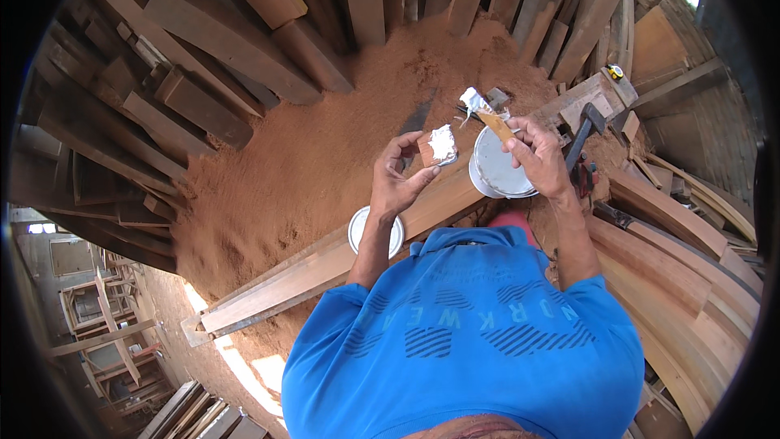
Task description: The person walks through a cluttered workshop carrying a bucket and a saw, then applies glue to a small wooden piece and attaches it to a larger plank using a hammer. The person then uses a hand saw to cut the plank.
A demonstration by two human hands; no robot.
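Note:
Between the thumb and fingers of my left hand (396, 172) is a small reddish wood block (426, 150). Thick white paste (443, 145) covers the side facing right. My right hand (539, 156) is closed around a flat wooden stick (495, 125), tilted up and to the left. More white paste clings to its far end, above the block and apart from it. Just under the right hand stands a white bucket (496, 164), partly hidden by that hand. A round white lid (375, 232) lies by my left forearm, which covers part of it.
A long wooden beam (276, 291) runs diagonally in front of me. Reddish sawdust (325, 146) covers the ground beyond, ringed by leaning timber (236, 41). At the right are a hammer (587, 123), a yellow tape measure (615, 72) and stacked curved boards (666, 276).

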